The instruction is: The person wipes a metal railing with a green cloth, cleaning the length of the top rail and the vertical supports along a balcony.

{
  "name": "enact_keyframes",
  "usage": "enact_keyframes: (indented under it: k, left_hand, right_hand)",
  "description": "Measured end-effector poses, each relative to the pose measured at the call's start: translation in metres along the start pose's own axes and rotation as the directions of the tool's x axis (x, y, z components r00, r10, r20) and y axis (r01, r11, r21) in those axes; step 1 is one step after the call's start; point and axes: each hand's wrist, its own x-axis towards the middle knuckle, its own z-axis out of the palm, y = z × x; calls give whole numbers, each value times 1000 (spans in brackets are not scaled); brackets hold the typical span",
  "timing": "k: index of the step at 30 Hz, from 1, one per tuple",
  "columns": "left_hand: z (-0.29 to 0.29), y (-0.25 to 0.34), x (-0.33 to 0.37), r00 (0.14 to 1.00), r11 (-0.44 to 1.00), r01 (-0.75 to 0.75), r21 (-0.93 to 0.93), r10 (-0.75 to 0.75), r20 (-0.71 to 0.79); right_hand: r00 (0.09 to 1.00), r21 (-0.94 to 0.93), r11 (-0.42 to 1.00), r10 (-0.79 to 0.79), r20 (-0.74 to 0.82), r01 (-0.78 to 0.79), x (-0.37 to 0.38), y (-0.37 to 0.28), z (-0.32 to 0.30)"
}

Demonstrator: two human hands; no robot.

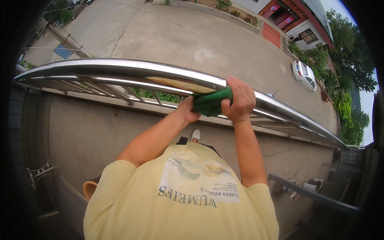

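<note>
A green cloth [210,102] hangs bunched between my hands against a shiny metal handrail [160,68]. My right hand [241,100] is wrapped over the top of the rail, pressing the cloth's right end to it. Lower down, my left hand [189,110] grips the cloth's left edge on the near side of the rail; its fingertips are partly hidden behind the cloth. Both arms stretch forward from my yellow shirt.
Below the handrail run metal balusters [114,90] along the balcony's edge. Beyond and lower lies a concrete yard [172,36] with a white car [304,76] at the right. A grey metal bar [316,194] crosses the lower right. An orange-brown rounded object [89,189] stands by my left side.
</note>
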Motion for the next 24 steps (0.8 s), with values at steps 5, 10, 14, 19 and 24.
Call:
enact_keyframes:
  k: [5,10,14,19,24]
  left_hand:
    - [-37,-42,-1,994,966,65,251,-85,69]
    - [-51,-41,-3,969,939,56,340,32,-246]
    - [-38,-30,4,968,940,-117,320,180,-175]
    - [-54,-21,38,969,964,-178,199,207,-135]
    - [-49,-22,64,880,877,-237,418,376,-290]
  right_hand:
    - [1000,14,1000,-2,12,2,3,-3,-1]
    - [998,34,999,-16,57,14,5,-4,-4]
    - [998,172,985,-12,61,2,-8,-11,-17]
    - [977,367,918,82,197,-151,-70,-55,-28]
    - [827,406,743,351,438,-531,-110,-81,-36]
